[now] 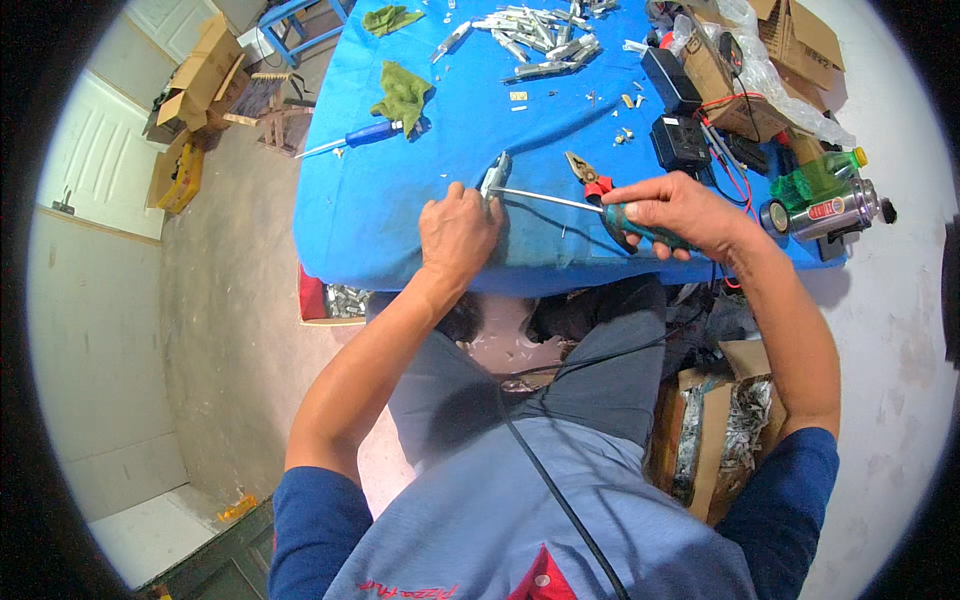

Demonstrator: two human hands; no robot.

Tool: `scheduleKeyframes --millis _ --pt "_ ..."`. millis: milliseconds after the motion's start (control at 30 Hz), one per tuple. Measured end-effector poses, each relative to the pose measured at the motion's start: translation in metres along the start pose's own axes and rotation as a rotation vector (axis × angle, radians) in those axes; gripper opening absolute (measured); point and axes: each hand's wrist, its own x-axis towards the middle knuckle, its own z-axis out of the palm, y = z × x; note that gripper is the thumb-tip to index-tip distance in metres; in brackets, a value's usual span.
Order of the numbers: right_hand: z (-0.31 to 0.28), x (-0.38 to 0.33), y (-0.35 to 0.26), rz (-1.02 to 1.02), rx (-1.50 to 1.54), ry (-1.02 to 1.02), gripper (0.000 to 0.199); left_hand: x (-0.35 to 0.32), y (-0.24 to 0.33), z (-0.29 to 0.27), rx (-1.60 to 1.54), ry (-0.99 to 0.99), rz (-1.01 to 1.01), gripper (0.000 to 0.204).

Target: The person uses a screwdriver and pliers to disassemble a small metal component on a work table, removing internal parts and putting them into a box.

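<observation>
My left hand (458, 230) is closed on a small, elongated grey metal part (496, 172), holding it against the blue-covered table (380, 225) near its front edge. In my right hand (690, 212) is a screwdriver with a dark teal handle (652, 232). Its long thin shaft (548, 199) points left, and the tip meets the grey part beside my left fingers; whether it is inside the part I cannot tell. A pair of pliers (583, 170) with red on the handles lies just beyond my right hand, partly covered by it.
Several similar grey parts (545, 35) are heaped at the far side. A blue-handled screwdriver (370, 133) and green cloths (402, 97) lie to the left. Black chargers (680, 143), a green bottle (825, 178) and a steel flask (835, 210) stand right. A black cable (545, 470) crosses my lap.
</observation>
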Motion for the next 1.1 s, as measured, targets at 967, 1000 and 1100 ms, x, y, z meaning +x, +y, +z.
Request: scheduleKeyframes --millis 967,1000,1100 --pt "0.078 -0.006 0.059 -0.082 0.369 0.147 0.043 -0.003 -0.003 0.007 -0.048 0.037 -0.063 0.028" --pt "0.079 -0.005 0.065 -0.071 0.452 0.125 0.044 -0.003 -0.001 0.005 -0.048 0.027 -0.067 0.028" --pt "0.081 -0.008 0.074 -0.09 0.633 0.058 0.049 -0.002 0.002 0.0 -0.045 0.009 -0.074 0.029"
